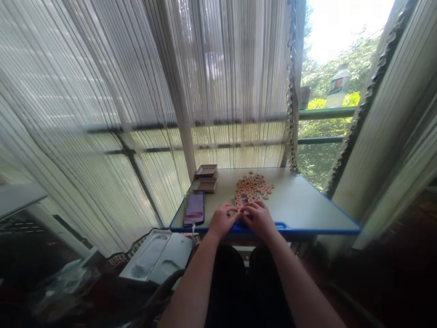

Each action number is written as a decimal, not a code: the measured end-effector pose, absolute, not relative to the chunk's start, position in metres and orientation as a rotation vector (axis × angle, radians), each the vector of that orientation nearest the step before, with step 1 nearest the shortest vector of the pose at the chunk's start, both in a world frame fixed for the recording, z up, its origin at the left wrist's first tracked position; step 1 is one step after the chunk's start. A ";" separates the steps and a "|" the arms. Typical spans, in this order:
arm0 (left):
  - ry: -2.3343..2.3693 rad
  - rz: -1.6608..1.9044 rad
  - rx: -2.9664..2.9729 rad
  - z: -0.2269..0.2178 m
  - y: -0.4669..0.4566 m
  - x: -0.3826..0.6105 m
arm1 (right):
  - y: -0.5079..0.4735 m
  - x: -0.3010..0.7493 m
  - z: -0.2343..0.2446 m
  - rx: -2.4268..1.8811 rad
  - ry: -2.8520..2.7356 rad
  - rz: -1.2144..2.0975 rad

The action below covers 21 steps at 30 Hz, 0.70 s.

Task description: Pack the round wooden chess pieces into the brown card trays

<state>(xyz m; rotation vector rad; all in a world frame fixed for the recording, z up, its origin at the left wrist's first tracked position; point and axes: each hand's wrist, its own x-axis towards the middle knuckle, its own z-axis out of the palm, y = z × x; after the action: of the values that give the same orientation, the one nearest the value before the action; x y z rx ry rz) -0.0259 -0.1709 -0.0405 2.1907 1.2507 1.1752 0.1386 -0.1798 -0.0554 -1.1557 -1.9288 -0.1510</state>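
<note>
My left hand (223, 219) and my right hand (258, 216) rest side by side at the near edge of a small blue-rimmed table (307, 214). Their fingers curl down onto the surface and meet at the near end of a pile of small round pinkish rings (253, 187). Whatever the fingertips pinch is too small to make out. A small square piece (243, 199) lies among the rings just beyond the fingers.
Two brown shallow trays (206, 177) sit at the table's far left. A phone (194, 208) with a cable lies at the near left. A white open box (157, 257) rests below the table. Striped curtains hang behind; a bottle (338, 86) stands on the window rail.
</note>
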 end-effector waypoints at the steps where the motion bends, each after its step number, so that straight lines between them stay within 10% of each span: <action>1: 1.252 1.174 2.194 -0.040 -0.171 -0.026 | -0.180 0.139 -0.055 -1.158 -1.933 -0.147; 21: 1.350 1.072 2.208 -0.042 -0.167 -0.026 | -0.182 0.139 -0.056 -1.238 -1.884 -0.182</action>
<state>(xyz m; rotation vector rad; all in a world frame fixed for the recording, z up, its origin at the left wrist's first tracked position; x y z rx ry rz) -0.0257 -0.1670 -0.0418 2.2082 1.3497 1.0725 0.1393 -0.1825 -0.0564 -1.2383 -1.8845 -0.1822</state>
